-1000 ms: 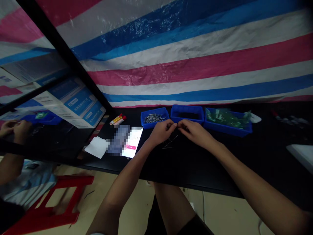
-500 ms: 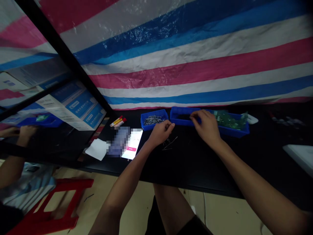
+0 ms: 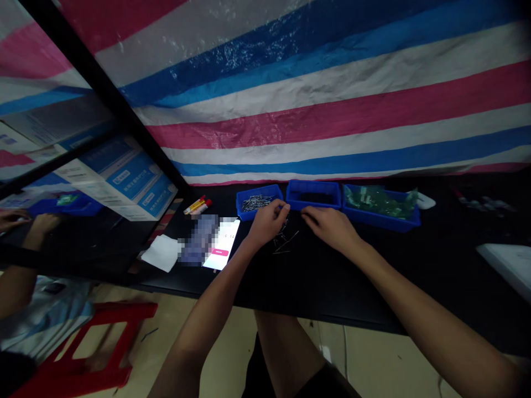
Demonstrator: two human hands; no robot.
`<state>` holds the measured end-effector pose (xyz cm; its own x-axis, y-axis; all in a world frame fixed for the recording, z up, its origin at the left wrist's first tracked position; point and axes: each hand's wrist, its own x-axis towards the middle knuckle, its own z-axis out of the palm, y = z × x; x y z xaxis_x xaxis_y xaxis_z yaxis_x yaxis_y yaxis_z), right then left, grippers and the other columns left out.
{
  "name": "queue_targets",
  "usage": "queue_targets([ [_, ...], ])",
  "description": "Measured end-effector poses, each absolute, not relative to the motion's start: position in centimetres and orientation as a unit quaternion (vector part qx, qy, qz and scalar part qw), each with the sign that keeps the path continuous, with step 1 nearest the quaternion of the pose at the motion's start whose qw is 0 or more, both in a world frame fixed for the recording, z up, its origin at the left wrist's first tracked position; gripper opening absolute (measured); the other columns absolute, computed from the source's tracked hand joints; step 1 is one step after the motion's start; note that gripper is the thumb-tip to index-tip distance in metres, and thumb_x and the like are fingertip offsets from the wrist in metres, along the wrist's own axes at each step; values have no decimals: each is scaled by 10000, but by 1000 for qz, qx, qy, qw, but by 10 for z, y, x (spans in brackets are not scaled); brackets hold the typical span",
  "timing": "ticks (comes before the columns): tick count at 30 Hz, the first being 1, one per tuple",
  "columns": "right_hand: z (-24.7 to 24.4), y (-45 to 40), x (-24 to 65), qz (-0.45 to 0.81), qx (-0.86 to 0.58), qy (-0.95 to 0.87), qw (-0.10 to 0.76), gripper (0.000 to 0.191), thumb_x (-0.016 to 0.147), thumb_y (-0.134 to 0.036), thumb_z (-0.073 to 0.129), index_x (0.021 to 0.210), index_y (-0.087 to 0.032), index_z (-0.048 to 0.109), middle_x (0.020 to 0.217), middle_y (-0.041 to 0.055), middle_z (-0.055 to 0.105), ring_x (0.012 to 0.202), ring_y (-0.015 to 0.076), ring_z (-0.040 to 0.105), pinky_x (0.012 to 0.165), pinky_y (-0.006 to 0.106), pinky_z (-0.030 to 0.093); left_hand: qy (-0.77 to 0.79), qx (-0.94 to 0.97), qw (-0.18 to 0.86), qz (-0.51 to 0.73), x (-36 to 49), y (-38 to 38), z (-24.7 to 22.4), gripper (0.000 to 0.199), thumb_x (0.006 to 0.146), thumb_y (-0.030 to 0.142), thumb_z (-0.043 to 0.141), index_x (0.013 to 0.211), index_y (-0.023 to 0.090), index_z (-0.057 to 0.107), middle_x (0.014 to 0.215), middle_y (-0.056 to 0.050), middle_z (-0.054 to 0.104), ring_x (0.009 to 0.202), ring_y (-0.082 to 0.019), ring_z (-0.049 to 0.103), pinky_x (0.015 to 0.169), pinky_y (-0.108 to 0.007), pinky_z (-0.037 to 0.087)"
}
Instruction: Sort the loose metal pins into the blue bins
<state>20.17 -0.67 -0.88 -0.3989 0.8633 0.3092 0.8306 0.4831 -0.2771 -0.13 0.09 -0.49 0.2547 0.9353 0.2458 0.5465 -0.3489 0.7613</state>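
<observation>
My left hand point(image 3: 267, 222) is closed in a pinch at the front right corner of a blue bin point(image 3: 239, 214) of thin metal pins point(image 3: 257, 202). Whatever its fingertips hold is too small to make out. Just to the right, my right hand point(image 3: 332, 228) is in front of the middle blue bin point(image 3: 293, 205), thumb and fingers drawn together and pointing left. I cannot see what is between them. Several loose pins point(image 3: 284, 243) lie on the black table below my left hand. A third blue bin point(image 3: 375, 221) holds green plastic pieces point(image 3: 379, 200).
A lit phone point(image 3: 223, 243) and a white sheet point(image 3: 161, 253) lie on the left, with glue-like tubes point(image 3: 198, 205) behind. Blue-and-white boxes point(image 3: 136, 179) stand beside a black post. A white object point(image 3: 504, 265) lies far right. Another person's arm point(image 3: 35, 237) shows at left, near a red stool point(image 3: 120, 309).
My right hand has left the middle bin and moved left and toward me, closer to my left hand. The left hand stays pinched in nearly the same place. The view shifted slightly.
</observation>
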Motion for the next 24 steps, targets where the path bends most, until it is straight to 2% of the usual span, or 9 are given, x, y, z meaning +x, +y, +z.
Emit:
queue_targets([
  [2, -14, -8, 197, 56, -457, -872, 168, 248, 972, -287, 443, 1105, -248, 649, 965, 64, 695, 874, 225, 639, 680, 312, 457, 501, 738, 276, 357, -2, 2, -4, 311, 970, 437, 446, 956, 179, 619, 671, 6, 634, 588, -124, 573, 599, -228, 378],
  [5, -18, -9, 194, 57, -387, -906, 161, 243, 968, -290, 471, 1118, -241, 655, 988, 79, 642, 941, 232, 599, 761, 332, 479, 505, 746, 256, 352, -3, 2, -2, 323, 972, 431, 439, 918, 177, 632, 678, -4, 638, 602, -132, 565, 605, -235, 374],
  [12, -19, -7, 198, 91, -337, -922, 166, 117, 927, -284, 550, 979, -230, 640, 997, 75, 595, 932, 236, 547, 806, 374, 480, 504, 763, 224, 337, -4, 0, 1, 320, 974, 411, 440, 892, 182, 648, 661, -3, 619, 603, -140, 537, 606, -241, 348],
  [20, -20, 1, 201, 126, -352, -915, 154, 124, 914, -149, 475, 838, -194, 563, 882, 81, 601, 841, 229, 540, 807, 381, 451, 499, 771, 224, 327, -4, 2, -2, 345, 978, 418, 428, 882, 176, 655, 671, -10, 622, 608, -142, 527, 611, -247, 345],
  [24, -12, 1, 203, 156, -386, -885, 207, 106, 933, -189, 453, 882, -205, 545, 880, 77, 610, 849, 231, 553, 770, 366, 455, 484, 785, 221, 318, -3, 1, -1, 341, 975, 399, 437, 863, 173, 665, 702, -10, 631, 637, -141, 532, 625, -250, 346],
])
